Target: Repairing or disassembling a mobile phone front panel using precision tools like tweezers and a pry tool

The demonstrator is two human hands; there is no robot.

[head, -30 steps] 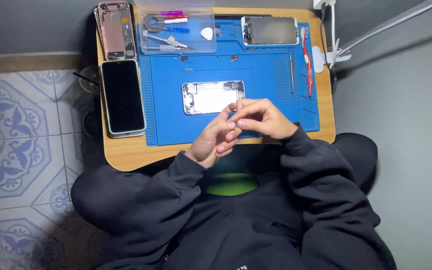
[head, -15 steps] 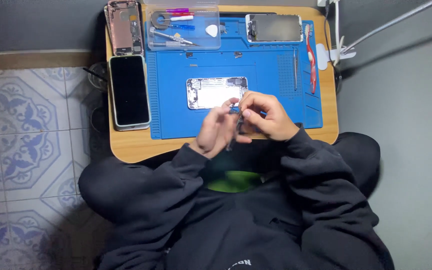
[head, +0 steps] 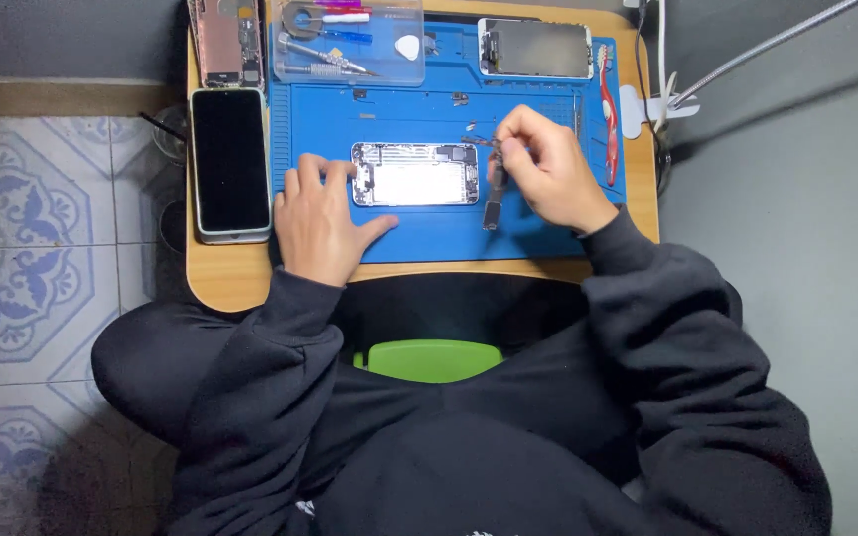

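Opened phone chassis (head: 415, 175) lies flat at centre of blue work mat (head: 548, 233), internals exposed, pale and bright under the light. Left hand (head: 318, 220) rests flat, fingers spread, touching chassis's left end. Right hand (head: 546, 171) is pinched around dark tweezers (head: 494, 194) just right of chassis.

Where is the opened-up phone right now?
In the head view, the opened phone lies mid blue mat, between the hands: left hand touches its left end, right hand just right.
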